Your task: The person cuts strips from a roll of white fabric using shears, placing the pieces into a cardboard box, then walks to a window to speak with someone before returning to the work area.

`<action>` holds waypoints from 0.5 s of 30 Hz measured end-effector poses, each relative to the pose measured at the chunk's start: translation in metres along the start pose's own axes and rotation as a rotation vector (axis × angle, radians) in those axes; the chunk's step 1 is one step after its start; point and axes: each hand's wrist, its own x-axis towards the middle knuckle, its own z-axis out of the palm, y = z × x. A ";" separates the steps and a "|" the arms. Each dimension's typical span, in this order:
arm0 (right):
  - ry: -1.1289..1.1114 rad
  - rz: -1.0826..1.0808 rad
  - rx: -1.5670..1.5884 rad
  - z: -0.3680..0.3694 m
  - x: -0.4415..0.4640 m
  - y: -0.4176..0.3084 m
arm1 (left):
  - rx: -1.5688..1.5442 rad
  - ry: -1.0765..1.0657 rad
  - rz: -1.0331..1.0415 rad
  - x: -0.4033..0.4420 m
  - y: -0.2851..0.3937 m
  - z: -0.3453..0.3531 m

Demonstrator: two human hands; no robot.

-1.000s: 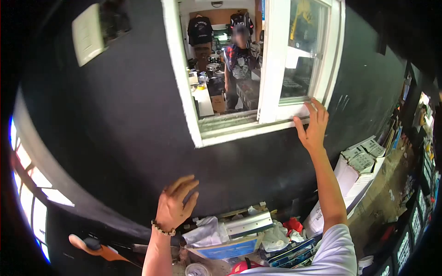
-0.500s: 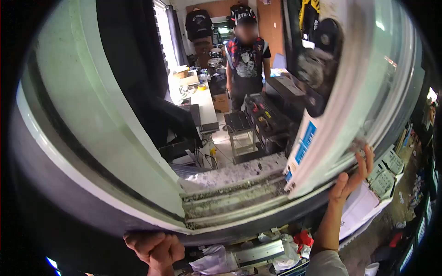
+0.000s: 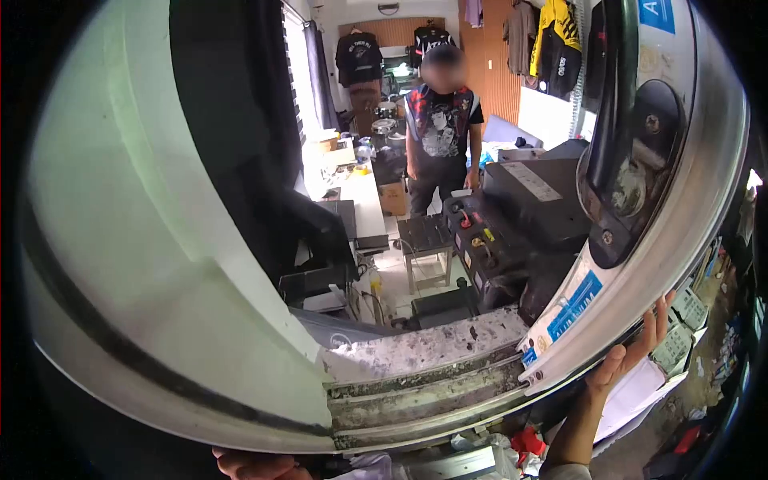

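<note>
A white sliding window panel [image 3: 582, 308] with a black latch [image 3: 636, 172] and blue "ALUMINUM" sticker stands at the right of the opening. My right hand [image 3: 632, 352] rests against its lower outer side, thumb apart and fingers stretched upward. At the bottom left, my left hand [image 3: 260, 465] has its fingers curled at the lower edge of the window frame [image 3: 240, 424]; most of that hand is cut off by the picture's edge. Between the two hands runs the dirty sill track [image 3: 424, 404], grey with grime.
Inside the room a person [image 3: 442, 120] stands facing me. Near them are a long white table [image 3: 364, 200], a small dark stool [image 3: 424, 236] and large black cases [image 3: 536, 200]. Below the sill lie plastic wrapping and a red cloth [image 3: 528, 440]; cartons [image 3: 680, 328] sit at right.
The window panel has slid to the right, so the gap is wider and more of the room shows. My right hand moved right with it. The left hand appears lower in view.
</note>
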 end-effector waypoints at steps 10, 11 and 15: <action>0.020 0.026 0.034 -0.001 0.001 -0.002 | -0.068 -0.068 0.012 -0.004 -0.008 -0.009; 0.018 0.019 0.043 -0.001 0.001 -0.001 | -0.070 -0.064 0.012 -0.004 -0.008 -0.009; 0.013 0.027 0.034 -0.002 0.001 -0.002 | -0.069 -0.060 0.003 -0.004 -0.005 -0.009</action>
